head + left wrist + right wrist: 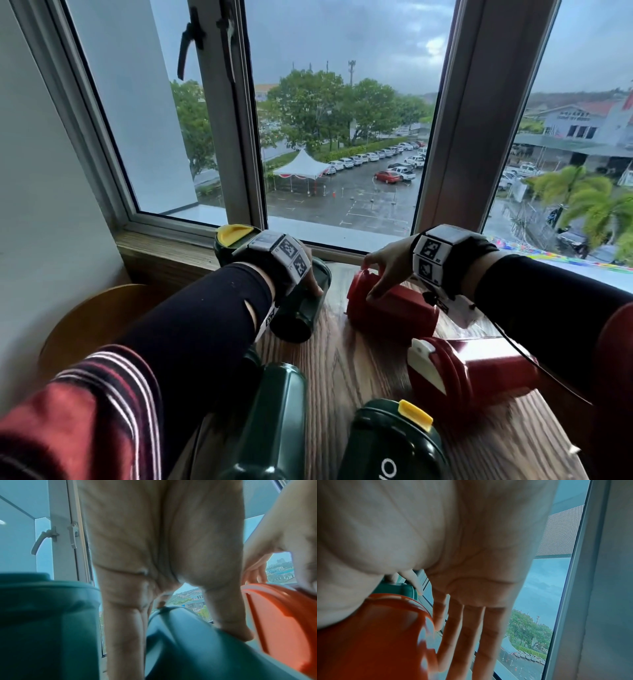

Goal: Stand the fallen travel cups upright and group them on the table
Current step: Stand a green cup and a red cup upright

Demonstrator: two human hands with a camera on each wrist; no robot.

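A dark green travel cup lies on its side on the wooden table; my left hand grips it from above, thumb on one flank and fingers down the other. Behind that wrist a green cup with a yellow lid stands upright. To the right a red cup lies on its side. My right hand arches over its lid end and holds it, the fingers running down past the lid's rim.
Nearer me lie another red cup with a white flap, a green cup and a green cup with a yellow tab. The window sill and frame close off the back. A round wooden seat is at the left.
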